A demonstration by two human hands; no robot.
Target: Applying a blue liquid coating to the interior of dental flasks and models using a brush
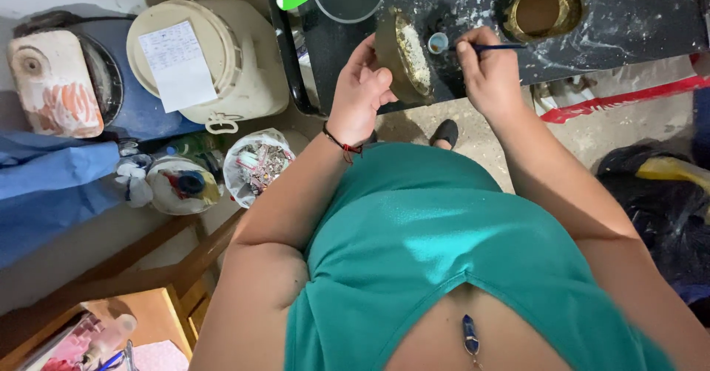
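On black table point(629, 23): left hand point(360, 90) tilts one bowl point(403, 56); right hand point(484, 75) holds one brush point(497, 47).

Soft even indoor light, mild glare on the teal shirt point(444, 230), faint shadows, slight edge blur, wide-angle distortion

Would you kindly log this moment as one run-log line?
left hand: holds gold bowl tilted on edge | right hand: holds thin brush, tip by small paint cup | surface: black table
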